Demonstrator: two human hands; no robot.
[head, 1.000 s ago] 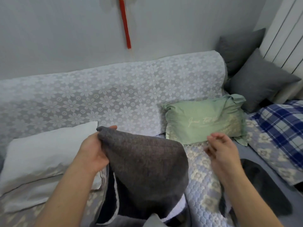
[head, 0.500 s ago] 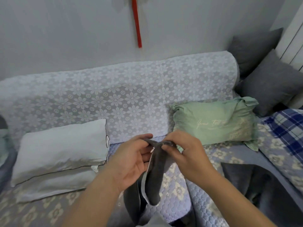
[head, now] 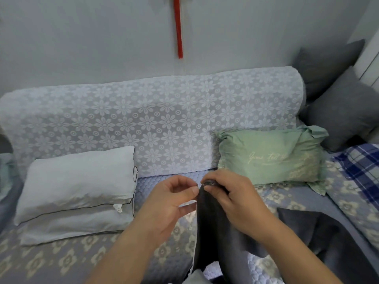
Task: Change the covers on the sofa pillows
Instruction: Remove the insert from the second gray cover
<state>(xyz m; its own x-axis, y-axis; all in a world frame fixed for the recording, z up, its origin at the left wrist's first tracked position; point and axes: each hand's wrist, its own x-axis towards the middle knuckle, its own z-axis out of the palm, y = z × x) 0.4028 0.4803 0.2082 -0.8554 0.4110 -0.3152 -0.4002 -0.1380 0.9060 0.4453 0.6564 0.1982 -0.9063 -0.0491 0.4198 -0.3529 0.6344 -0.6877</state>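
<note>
My right hand [head: 235, 199] pinches the top edge of a dark grey pillow cover [head: 213, 238], which hangs down in a narrow fold in front of me. My left hand [head: 168, 203] is right beside it, fingers curled, thumb and forefinger pinching the cover's left edge. Two bare white pillows lie stacked on the sofa seat at the left, the upper one [head: 80, 179] on the lower one [head: 69, 226]. A green covered pillow [head: 270, 156] leans against the backrest on the right.
The sofa backrest [head: 153, 119] wears a white lace flower cloth. Two grey cushions [head: 344, 111] stand in the far right corner. A second dark grey cloth [head: 307, 228] lies on the seat at the right, beside a blue plaid fabric [head: 361, 167].
A second ago my left hand alone held the cover spread wide. My right hand came in and gripped its top edge, and the cover now hangs folded narrow between both hands.
</note>
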